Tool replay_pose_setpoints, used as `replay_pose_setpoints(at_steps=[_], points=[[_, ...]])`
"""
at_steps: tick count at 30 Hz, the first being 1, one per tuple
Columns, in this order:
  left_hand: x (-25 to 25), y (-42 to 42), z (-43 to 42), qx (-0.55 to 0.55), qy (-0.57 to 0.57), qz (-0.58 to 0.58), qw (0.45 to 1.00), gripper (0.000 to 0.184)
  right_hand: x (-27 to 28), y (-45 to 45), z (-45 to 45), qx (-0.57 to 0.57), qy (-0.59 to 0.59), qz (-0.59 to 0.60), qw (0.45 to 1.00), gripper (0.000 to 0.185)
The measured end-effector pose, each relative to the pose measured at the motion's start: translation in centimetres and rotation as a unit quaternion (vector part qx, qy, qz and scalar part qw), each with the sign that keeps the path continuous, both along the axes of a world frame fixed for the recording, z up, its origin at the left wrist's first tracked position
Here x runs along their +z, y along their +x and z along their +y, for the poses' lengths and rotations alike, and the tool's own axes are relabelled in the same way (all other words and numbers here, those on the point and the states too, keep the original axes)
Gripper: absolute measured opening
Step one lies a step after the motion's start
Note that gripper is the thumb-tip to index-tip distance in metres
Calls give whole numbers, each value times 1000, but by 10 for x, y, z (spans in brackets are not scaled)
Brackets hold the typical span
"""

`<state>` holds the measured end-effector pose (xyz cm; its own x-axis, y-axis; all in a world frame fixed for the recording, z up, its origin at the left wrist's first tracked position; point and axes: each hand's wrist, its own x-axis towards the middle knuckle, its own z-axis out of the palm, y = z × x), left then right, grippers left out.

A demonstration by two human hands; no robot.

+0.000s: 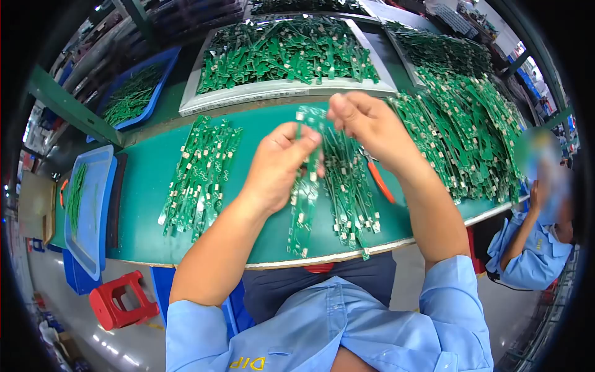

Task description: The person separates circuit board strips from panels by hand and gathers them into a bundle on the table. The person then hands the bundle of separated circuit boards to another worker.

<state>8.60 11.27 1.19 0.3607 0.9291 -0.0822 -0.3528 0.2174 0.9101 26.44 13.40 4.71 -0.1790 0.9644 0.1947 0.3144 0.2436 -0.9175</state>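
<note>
My left hand (279, 164) grips a long green circuit board strip (304, 214) between thumb and fingers, and the strip stretches down toward the table's front edge. Close to the strip's upper end is my right hand (369, 124), its fingers curled in; whatever lies between them is too small or hidden to make out. Below it, a bunch of narrow circuit board strips (350, 192) lies on the green table (142, 204). Beside that bunch rests a hand tool with orange handles (380, 181), its head partly covered. Left of my left hand lies another group of strips (201, 177).
A large heap of boards (458, 136) covers the table's right side. Behind stands a white-framed tray (248, 94) full of boards. Blue trays (102, 211) with green strips sit at left, above a red stool (124, 301). Another person (533, 248) sits at right.
</note>
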Motion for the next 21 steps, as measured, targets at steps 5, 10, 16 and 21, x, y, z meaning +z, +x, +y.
replay_pose_setpoints(at_steps=[5,10,16,21], points=[[0,-1,-2,-46,10,83,995,22,-14,-6,3,96,-69,14,993,36],[-1,2,-6,-58,6,53,997,26,-3,-7,-4,141,-148,67,977,33],[0,6,-13,-98,-20,-54,993,26,-9,-5,-10,169,-138,139,966,34],[4,8,-10,-65,-20,-39,997,23,5,21,-5,88,-123,63,986,36]])
